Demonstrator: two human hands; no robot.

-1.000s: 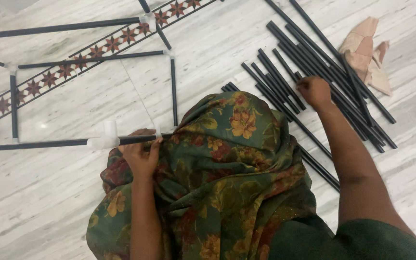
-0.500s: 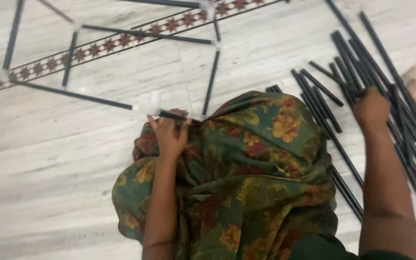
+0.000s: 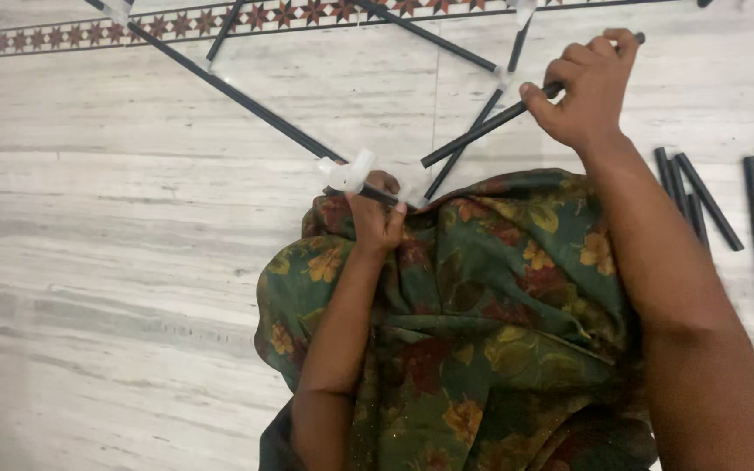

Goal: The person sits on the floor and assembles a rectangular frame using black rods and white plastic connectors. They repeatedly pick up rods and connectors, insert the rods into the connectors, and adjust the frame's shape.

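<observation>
Down here, a left hand (image 3: 377, 218) closed tight around the end of a long black rod (image 3: 237, 96), right beside a white plastic joint (image 3: 351, 170) on that rod. Up and to the right, a right hand (image 3: 591, 87) wrapped around a second black rod (image 3: 490, 126), held tilted above the floor, with its low end pointing toward the white joint but not touching it. Fingers (image 3: 569, 65) of the right hand curled over the rod, with a short tip of it sticking out past the fist. Beyond the hands, more black rods joined by white joints into a frame (image 3: 447, 39) flat on the floor. Another thin frame rod (image 3: 473, 131) slanting down behind the held one, crossing under it. Off to the right, a loose bunch of spare black rods (image 3: 743, 209) side by side on the floor, well apart from both hands. Under both arms, a green cloth with red and yellow flowers (image 3: 482, 323), bunched over the lap and touching the left wrist. All of it on a pale stone floor (image 3: 115, 262) with a dark star-pattern border (image 3: 63, 39) along the top and left edges.
</observation>
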